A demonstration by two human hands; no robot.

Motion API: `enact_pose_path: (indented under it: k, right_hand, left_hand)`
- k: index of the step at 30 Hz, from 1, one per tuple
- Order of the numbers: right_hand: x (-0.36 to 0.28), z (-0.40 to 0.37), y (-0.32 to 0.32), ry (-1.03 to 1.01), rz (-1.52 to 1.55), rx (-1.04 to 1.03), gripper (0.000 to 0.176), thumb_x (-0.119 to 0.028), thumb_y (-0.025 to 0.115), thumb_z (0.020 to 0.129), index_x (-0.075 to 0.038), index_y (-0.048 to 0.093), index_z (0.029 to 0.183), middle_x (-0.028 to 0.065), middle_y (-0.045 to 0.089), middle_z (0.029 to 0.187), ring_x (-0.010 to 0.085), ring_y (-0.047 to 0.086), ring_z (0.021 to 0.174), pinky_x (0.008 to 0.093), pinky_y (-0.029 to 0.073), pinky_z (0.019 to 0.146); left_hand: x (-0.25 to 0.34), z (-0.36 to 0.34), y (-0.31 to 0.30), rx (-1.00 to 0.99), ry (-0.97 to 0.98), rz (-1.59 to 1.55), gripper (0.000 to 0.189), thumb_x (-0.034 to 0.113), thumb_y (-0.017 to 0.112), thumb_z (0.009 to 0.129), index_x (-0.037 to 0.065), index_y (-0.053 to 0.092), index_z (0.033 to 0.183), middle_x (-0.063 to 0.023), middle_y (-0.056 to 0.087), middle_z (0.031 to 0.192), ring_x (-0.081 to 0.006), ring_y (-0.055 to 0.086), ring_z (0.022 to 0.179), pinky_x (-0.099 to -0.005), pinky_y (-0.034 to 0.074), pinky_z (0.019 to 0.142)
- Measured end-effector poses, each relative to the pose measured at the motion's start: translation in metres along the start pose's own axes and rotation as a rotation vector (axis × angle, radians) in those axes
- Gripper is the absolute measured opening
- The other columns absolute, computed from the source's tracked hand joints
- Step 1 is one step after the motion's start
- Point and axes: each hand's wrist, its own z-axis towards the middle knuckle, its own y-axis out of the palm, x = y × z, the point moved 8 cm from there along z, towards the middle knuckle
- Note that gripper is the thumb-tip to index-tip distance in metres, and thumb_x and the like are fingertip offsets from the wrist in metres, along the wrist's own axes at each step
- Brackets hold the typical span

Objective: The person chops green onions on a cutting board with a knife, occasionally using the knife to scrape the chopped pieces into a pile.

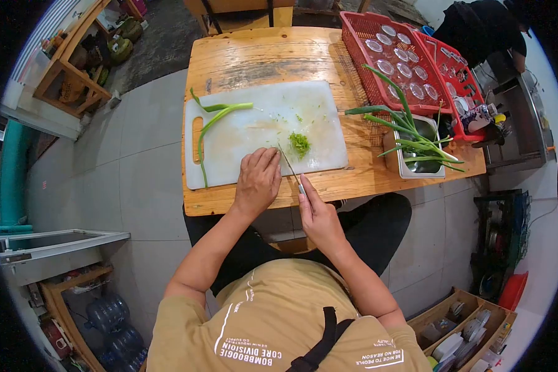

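My right hand is closed around the handle of a knife, its blade angled up and left over the white cutting board. My left hand rests on the board's near edge, fingers curled together beside the blade; whatever lies under them is hidden. Just right of the blade sits a small heap of chopped green onion, with a few bits scattered above it. A forked green onion stalk lies on the board's left side, apart from both hands.
Right of the board, a metal container holds several green onions. Behind it stands a red basket with clear round cups, beside a second red basket. The wooden table's near edge runs close to my lap. A person stands at upper right.
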Motion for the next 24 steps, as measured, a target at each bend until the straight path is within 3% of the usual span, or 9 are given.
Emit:
enact_pose_path:
  k: [6,9,18,20,24]
  right_hand:
    - [0.006,0.002,0.003,0.074,0.085,-0.044,0.048,-0.024,0.057,0.114,-0.010,0.054,0.160,0.0340,0.068,0.082,0.0515,0.071,0.076,0.0530,0.055,0.069]
    - [0.005,0.010,0.005,-0.006,0.102,0.015,0.049,-0.025,0.057,0.114,-0.010,0.054,0.160,0.0338,0.069,0.083,0.0517,0.071,0.079,0.0544,0.055,0.070]
    - [0.003,0.001,0.005,-0.025,-0.125,0.033,0.050,-0.026,0.058,0.112,-0.012,0.053,0.161,0.0311,0.069,0.076,0.0502,0.070,0.070,0.0585,0.055,0.065]
    - [-0.002,0.009,0.008,-0.109,-0.234,0.074,0.052,-0.026,0.057,0.113,-0.013,0.051,0.162,0.0301,0.069,0.074,0.0489,0.070,0.067,0.0582,0.054,0.062]
    - [0.002,0.000,0.005,-0.064,-0.198,0.064,0.053,-0.027,0.058,0.113,-0.013,0.051,0.163,0.0280,0.069,0.073,0.0494,0.069,0.066,0.0589,0.054,0.063]
  left_hand:
    - [-0.001,0.000,-0.001,0.002,-0.008,-0.022,0.032,0.011,0.068,0.099,-0.004,0.072,0.127,-0.0134,0.067,0.135,-0.0318,0.059,0.132,-0.0478,0.044,0.112]
    - [-0.001,0.003,-0.001,-0.008,-0.009,-0.017,0.032,0.013,0.068,0.099,-0.003,0.073,0.126,-0.0126,0.066,0.135,-0.0304,0.058,0.133,-0.0465,0.043,0.113]
    - [0.000,0.001,-0.002,0.025,-0.014,-0.029,0.031,0.010,0.069,0.098,-0.003,0.073,0.125,-0.0128,0.067,0.132,-0.0316,0.059,0.132,-0.0472,0.045,0.112]
    - [0.000,0.000,-0.001,0.024,-0.019,-0.032,0.031,0.010,0.069,0.098,-0.003,0.073,0.125,-0.0128,0.067,0.132,-0.0318,0.059,0.131,-0.0474,0.045,0.112]
    - [-0.002,0.000,-0.002,0.046,-0.009,-0.014,0.031,0.009,0.069,0.097,-0.004,0.073,0.124,-0.0123,0.067,0.131,-0.0318,0.060,0.130,-0.0476,0.045,0.112]
